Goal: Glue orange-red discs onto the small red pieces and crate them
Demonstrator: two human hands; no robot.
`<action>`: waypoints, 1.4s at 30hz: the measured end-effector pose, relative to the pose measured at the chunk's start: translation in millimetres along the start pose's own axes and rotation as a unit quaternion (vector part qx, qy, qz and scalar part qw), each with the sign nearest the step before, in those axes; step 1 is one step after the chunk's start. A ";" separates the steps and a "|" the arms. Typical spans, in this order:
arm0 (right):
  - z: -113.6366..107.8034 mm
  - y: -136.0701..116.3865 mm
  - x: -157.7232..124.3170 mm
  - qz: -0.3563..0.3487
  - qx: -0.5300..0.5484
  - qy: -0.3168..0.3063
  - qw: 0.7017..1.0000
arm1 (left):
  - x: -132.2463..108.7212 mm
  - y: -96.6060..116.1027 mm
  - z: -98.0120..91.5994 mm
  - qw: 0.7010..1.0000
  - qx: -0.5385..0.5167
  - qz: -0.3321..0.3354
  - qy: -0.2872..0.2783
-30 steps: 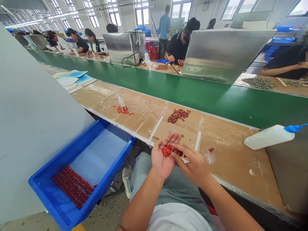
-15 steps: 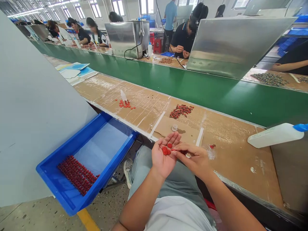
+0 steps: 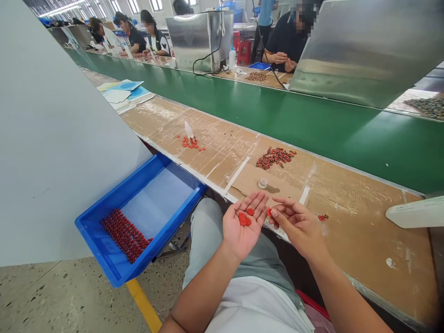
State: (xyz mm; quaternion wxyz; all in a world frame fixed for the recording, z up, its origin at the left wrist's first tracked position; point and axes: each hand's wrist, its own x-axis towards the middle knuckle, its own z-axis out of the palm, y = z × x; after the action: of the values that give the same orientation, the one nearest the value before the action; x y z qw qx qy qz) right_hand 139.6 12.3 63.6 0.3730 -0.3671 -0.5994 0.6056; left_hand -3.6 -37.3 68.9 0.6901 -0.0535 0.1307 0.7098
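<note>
My left hand (image 3: 243,226) is palm up with its fingers stretched out, holding several small round red discs (image 3: 243,220) in the cupped palm. Just to its right, my right hand (image 3: 298,224) pinches one red disc (image 3: 269,212) between thumb and forefinger, close to the left fingertips but apart from them. Beyond the hands, a small clear cup (image 3: 262,183) sits on a piece of cardboard. A pile of small red-and-dark pieces (image 3: 275,158) lies behind it, and one similar piece (image 3: 323,217) lies to the right of my right hand.
Left of my legs, a blue tray (image 3: 86,231) holds rows of red pieces (image 3: 126,235). More red discs (image 3: 190,144) lie around a small white nozzle-shaped piece (image 3: 188,129). A white bottle (image 3: 416,212) lies at right. Past the bench runs a green belt (image 3: 243,104), with people working opposite.
My right hand has drawn back to the right from the left palm, with a red disc in its pinch. The camera view has shifted, tilting lower and turning left.
</note>
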 end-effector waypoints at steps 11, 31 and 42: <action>36.1 -3.8 38.8 -0.191 -0.330 -0.116 0.917 | 11.1 15.6 -4.0 0.996 0.047 0.046 0.054; 164.3 3.1 201.9 0.104 -0.090 -0.217 0.966 | 26.3 146.6 -44.3 0.973 -0.026 0.210 0.096; 214.1 51.9 367.6 0.180 -0.299 -0.084 0.933 | 0.5 184.6 -76.2 0.954 -0.090 0.250 0.140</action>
State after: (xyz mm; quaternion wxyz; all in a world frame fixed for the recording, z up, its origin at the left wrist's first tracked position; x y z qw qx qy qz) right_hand -218.1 243.2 15.2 0.0789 -0.5110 -0.7056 0.4845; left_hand -195.0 -59.0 16.2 0.4575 -0.1797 0.1710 0.8539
